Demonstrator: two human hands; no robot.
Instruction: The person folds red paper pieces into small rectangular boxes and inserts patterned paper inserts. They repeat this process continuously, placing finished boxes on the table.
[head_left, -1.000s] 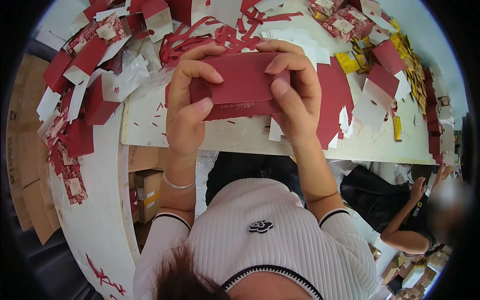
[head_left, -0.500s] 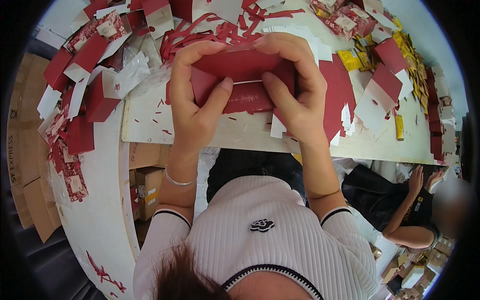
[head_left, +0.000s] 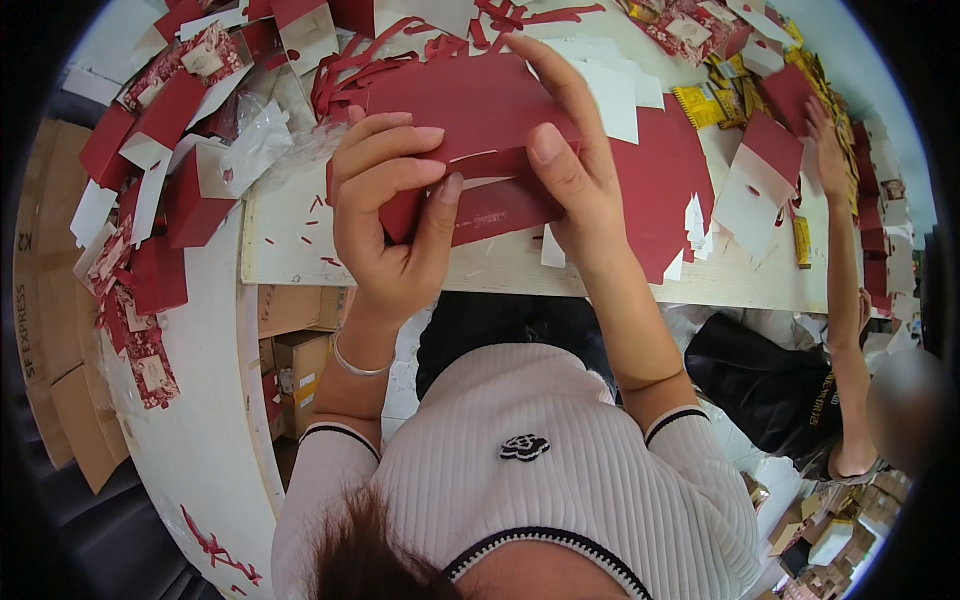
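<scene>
I hold a dark red card piece (head_left: 480, 150), partly folded, above the front edge of the white table (head_left: 500, 270). My left hand (head_left: 385, 225) grips its left end, fingers curled over the top and thumb pressed on the lower flap. My right hand (head_left: 570, 165) grips its right end, thumb on the fold and fingers stretched up behind it. A thin bracelet sits on my left wrist.
Flat red card sheets (head_left: 665, 190) lie to the right on the table. Folded red and white boxes (head_left: 160, 170) pile up at the left, with red paper offcuts (head_left: 350, 65) behind. Brown cartons (head_left: 295, 350) stand under the table. Another person's arm (head_left: 845, 250) reaches onto the table at right.
Both hands have turned and folded the red card, shifting it slightly; my right fingers now stretch up behind it and my left thumb presses the lower flap.
</scene>
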